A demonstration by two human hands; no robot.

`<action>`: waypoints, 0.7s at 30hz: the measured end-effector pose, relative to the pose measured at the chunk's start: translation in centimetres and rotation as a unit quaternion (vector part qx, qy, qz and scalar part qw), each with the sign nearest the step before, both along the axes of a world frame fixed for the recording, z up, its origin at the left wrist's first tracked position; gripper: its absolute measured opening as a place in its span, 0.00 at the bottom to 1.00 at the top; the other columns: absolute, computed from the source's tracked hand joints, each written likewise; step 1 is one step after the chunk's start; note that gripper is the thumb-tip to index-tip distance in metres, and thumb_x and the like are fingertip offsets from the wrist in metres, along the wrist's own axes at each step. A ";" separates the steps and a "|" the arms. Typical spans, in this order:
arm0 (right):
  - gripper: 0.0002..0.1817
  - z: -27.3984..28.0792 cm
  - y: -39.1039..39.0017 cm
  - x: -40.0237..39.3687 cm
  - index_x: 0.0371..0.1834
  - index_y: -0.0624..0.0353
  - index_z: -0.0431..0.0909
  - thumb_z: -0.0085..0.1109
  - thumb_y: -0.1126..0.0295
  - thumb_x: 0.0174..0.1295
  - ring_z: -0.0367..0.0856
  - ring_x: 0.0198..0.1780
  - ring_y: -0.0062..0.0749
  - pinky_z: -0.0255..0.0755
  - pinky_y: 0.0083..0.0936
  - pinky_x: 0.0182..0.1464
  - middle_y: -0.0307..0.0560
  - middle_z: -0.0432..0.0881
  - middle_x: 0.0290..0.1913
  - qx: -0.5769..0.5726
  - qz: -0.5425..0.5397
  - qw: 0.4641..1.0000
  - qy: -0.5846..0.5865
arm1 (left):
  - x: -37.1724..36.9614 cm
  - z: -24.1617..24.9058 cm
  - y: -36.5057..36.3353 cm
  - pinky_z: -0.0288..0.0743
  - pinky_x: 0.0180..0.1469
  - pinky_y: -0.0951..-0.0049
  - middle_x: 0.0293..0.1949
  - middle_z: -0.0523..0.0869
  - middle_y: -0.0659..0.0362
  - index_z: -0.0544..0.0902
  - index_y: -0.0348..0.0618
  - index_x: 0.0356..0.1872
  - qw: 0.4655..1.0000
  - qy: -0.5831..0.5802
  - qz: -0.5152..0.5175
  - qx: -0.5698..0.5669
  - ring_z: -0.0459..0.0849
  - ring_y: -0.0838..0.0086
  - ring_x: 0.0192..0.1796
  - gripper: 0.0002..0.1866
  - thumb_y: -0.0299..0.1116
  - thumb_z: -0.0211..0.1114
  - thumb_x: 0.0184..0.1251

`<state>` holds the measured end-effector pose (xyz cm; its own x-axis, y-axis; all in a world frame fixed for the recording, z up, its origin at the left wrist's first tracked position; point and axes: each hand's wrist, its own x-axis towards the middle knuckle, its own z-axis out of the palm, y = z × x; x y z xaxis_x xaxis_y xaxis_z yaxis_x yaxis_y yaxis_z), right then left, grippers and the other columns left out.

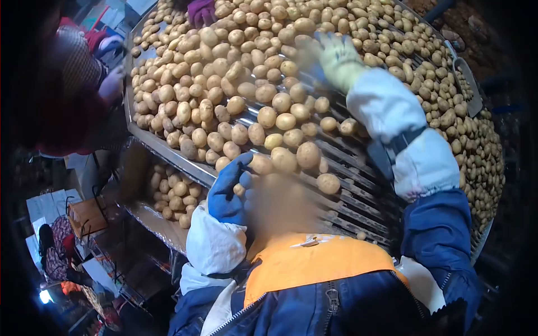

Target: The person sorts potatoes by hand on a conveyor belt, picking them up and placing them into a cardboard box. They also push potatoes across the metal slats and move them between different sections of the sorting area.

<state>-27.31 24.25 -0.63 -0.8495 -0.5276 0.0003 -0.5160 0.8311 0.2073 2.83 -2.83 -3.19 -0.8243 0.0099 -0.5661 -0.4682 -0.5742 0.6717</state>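
Note:
Many pale yellow potatoes (pixel 267 117) lie spread over a slatted metal sorting table (pixel 358 185). My left hand (pixel 227 193), in a blue glove, is curled at the near edge of the pile. A small potato (pixel 239 190) shows between its fingers, and other potatoes touch the fingertips. A blurred patch hides part of the area beside it. My right hand (pixel 338 60), in a pale yellow-green glove with blue on the fingers, reaches out over the potatoes at the far middle. Its fingers are stretched and partly smeared by motion, resting on or just above the potatoes.
Below the table's left metal rim (pixel 168 155) stands a plastic-lined box (pixel 147 215) holding potatoes. A metal scoop (pixel 468 89) lies at the right. A co-worker's purple-gloved hand (pixel 200 11) is at the far edge; another person's gloved hand (pixel 111 85) is at the left.

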 end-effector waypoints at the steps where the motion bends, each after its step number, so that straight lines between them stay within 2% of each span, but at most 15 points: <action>1: 0.31 0.7 -0.6 -0.7 0.74 0.43 0.72 0.65 0.58 0.67 0.70 0.74 0.48 0.61 0.56 0.74 0.53 0.73 0.73 -0.052 -0.024 0.998 0.022 | -0.2 2.3 0.8 0.81 0.42 0.74 0.37 0.82 0.66 0.81 0.41 0.67 0.999 0.015 0.011 -0.034 0.81 0.76 0.38 0.19 0.34 0.61 0.81; 2: 0.28 1.0 -1.3 -1.1 0.72 0.42 0.75 0.64 0.63 0.67 0.74 0.72 0.44 0.66 0.53 0.72 0.51 0.76 0.72 -0.104 -0.047 0.992 0.043 | 0.0 2.5 0.2 0.81 0.42 0.74 0.37 0.82 0.66 0.81 0.41 0.67 0.999 0.016 0.019 -0.033 0.81 0.76 0.38 0.19 0.34 0.61 0.81; 3: 0.24 0.8 -1.3 -0.5 0.67 0.44 0.80 0.66 0.62 0.67 0.85 0.60 0.44 0.77 0.44 0.61 0.51 0.85 0.60 -0.215 0.032 0.969 0.121 | 0.4 2.4 -0.6 0.76 0.32 0.72 0.28 0.78 0.67 0.83 0.41 0.61 0.991 0.003 0.044 0.128 0.78 0.74 0.29 0.19 0.43 0.57 0.83; 4: 0.22 1.2 -1.5 1.4 0.64 0.46 0.82 0.67 0.61 0.67 0.87 0.55 0.44 0.80 0.40 0.54 0.52 0.87 0.54 -0.275 0.047 0.960 0.014 | 0.8 2.5 -1.0 0.71 0.21 0.69 0.19 0.74 0.67 0.85 0.41 0.56 0.956 -0.009 0.067 0.284 0.74 0.72 0.20 0.24 0.52 0.54 0.85; 5: 0.19 2.3 -1.6 4.5 0.61 0.48 0.84 0.68 0.61 0.68 0.89 0.50 0.45 0.83 0.37 0.48 0.53 0.89 0.49 -0.330 0.059 0.938 -0.094 | 0.4 3.3 -0.9 0.55 0.11 0.68 0.11 0.63 0.66 0.86 0.41 0.50 0.968 -0.125 0.139 0.168 0.63 0.70 0.11 0.34 0.63 0.45 0.84; 6: 0.17 6.7 -3.0 9.2 0.57 0.52 0.86 0.69 0.61 0.68 0.90 0.46 0.45 0.83 0.35 0.44 0.56 0.90 0.43 -0.273 -0.098 0.924 -0.250 | 1.2 2.8 -1.4 0.55 0.11 0.68 0.11 0.63 0.66 0.86 0.41 0.50 0.967 -0.126 0.144 0.168 0.63 0.70 0.11 0.34 0.63 0.45 0.84; 7: 0.19 4.3 -1.1 11.3 0.58 0.56 0.85 0.70 0.60 0.67 0.90 0.46 0.48 0.83 0.39 0.45 0.58 0.89 0.44 -0.280 0.110 0.941 -0.158 | 2.1 1.9 -2.0 0.57 0.12 0.69 0.12 0.65 0.66 0.86 0.41 0.50 0.975 -0.074 0.120 0.170 0.64 0.71 0.11 0.34 0.62 0.44 0.85; 8: 0.20 5.4 -0.9 13.8 0.58 0.58 0.84 0.68 0.60 0.68 0.89 0.45 0.52 0.82 0.44 0.46 0.58 0.88 0.44 -0.238 0.151 0.943 -0.177 | 2.6 1.4 -2.4 0.59 0.13 0.70 0.13 0.67 0.67 0.86 0.40 0.51 0.980 -0.022 0.096 0.172 0.65 0.71 0.12 0.33 0.61 0.44 0.85; 9: 0.21 5.1 -1.2 15.6 0.60 0.58 0.81 0.67 0.60 0.67 0.87 0.46 0.55 0.81 0.46 0.48 0.56 0.86 0.47 -0.161 0.132 0.949 -0.235 | 3.0 1.4 -2.5 0.59 0.13 0.71 0.13 0.68 0.67 0.86 0.40 0.51 0.978 -0.036 0.095 0.183 0.65 0.73 0.12 0.32 0.61 0.46 0.85; 12: 0.20 -1.3 -0.9 20.7 0.58 0.54 0.80 0.69 0.62 0.63 0.85 0.49 0.56 0.80 0.45 0.49 0.54 0.83 0.51 -0.081 0.117 0.986 -0.088 | 3.7 1.7 -1.6 0.59 0.14 0.71 0.14 0.70 0.67 0.86 0.39 0.51 0.981 -0.086 0.090 0.149 0.65 0.75 0.13 0.31 0.60 0.48 0.85; 13: 0.20 -1.6 -0.9 20.4 0.58 0.54 0.80 0.69 0.62 0.63 0.85 0.49 0.56 0.80 0.45 0.49 0.54 0.83 0.51 -0.080 0.122 0.986 -0.085 | 3.7 2.0 -1.1 0.59 0.15 0.72 0.14 0.71 0.67 0.86 0.39 0.50 0.977 -0.090 0.108 0.163 0.65 0.76 0.13 0.30 0.59 0.51 0.84; 15: 0.20 -1.5 -0.9 19.7 0.56 0.52 0.81 0.72 0.66 0.60 0.84 0.50 0.55 0.79 0.45 0.49 0.53 0.83 0.52 -0.275 0.040 0.936 -0.217 | 4.8 1.8 -1.6 0.59 0.15 0.72 0.14 0.72 0.67 0.86 0.38 0.50 0.975 -0.078 0.101 0.180 0.66 0.76 0.13 0.30 0.58 0.51 0.85; 18: 0.22 1.2 -1.3 19.7 0.54 0.53 0.81 0.74 0.68 0.56 0.84 0.50 0.55 0.79 0.45 0.49 0.53 0.82 0.53 -0.318 0.044 0.923 -0.212 | 6.2 2.1 -2.6 0.60 0.15 0.72 0.15 0.74 0.66 0.86 0.39 0.49 0.975 -0.081 0.088 0.190 0.68 0.76 0.14 0.29 0.58 0.51 0.85; 19: 0.19 2.1 -2.0 19.4 0.54 0.53 0.79 0.71 0.69 0.59 0.84 0.49 0.57 0.79 0.46 0.49 0.54 0.81 0.54 -0.256 0.033 0.930 -0.261 | 6.9 1.8 -2.8 0.60 0.15 0.72 0.15 0.74 0.66 0.86 0.40 0.49 0.977 -0.077 0.103 0.173 0.68 0.76 0.14 0.29 0.58 0.51 0.84; 21: 0.19 2.4 -3.9 19.7 0.54 0.53 0.78 0.68 0.71 0.59 0.85 0.49 0.58 0.80 0.47 0.48 0.56 0.81 0.54 -0.194 0.088 0.948 -0.236 | 7.4 2.7 -2.8 0.58 0.15 0.73 0.15 0.73 0.68 0.87 0.42 0.49 0.977 -0.123 0.140 0.102 0.67 0.77 0.14 0.29 0.60 0.54 0.82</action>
